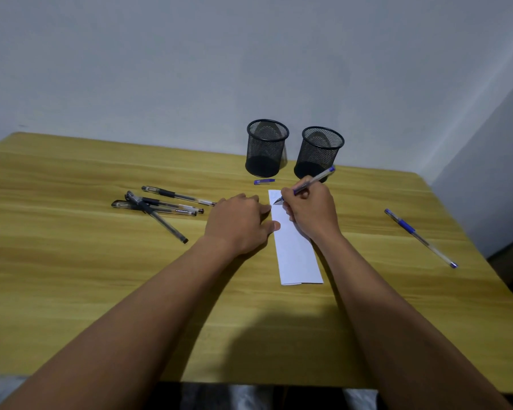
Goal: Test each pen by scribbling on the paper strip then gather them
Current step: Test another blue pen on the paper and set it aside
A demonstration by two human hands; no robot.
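My right hand (311, 213) grips an uncapped blue pen (317, 179) with its tip on the far end of the white paper strip (296, 255), where faint blue marks show. Fingers of my left hand (237, 223) lie flat on the strip's left edge, pressing it to the table. The pen's blue cap (264, 181) rests just beyond the strip. Several black pens (157, 204) lie in a loose pile to the left. At the right, a second blue pen (420, 238) lies capped.
Two black mesh pen cups (266, 147) (318, 153) stand at the back of the wooden table (71, 261), just beyond the strip. A grey wall runs behind the table. The table's right edge lies close to the lone blue pen.
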